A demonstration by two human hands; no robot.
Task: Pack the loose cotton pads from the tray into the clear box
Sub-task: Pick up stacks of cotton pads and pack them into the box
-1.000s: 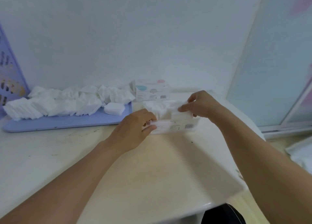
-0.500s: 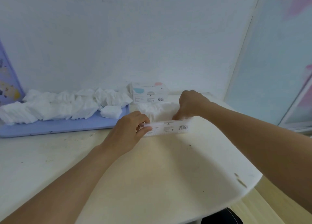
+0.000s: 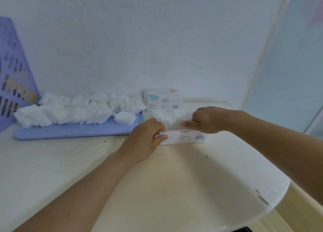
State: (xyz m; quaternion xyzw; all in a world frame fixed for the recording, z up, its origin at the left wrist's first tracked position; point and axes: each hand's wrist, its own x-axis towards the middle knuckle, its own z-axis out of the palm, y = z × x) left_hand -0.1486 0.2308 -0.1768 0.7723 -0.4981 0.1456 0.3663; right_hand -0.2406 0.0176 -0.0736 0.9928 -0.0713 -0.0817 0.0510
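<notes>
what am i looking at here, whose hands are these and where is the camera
No machine here: a person wears a camera on the head, looking down at their own two bare hands over a pale table. The left hand grips the near left corner of a clear box. The right hand reaches into the box, pressing on white cotton pads already inside. To the left, a purple tray holds many more loose pads. A closed printed box stands by the wall.

Both forearms are bare, and the left hand (image 3: 146, 139) and right hand (image 3: 207, 120) are ungloved.
</notes>
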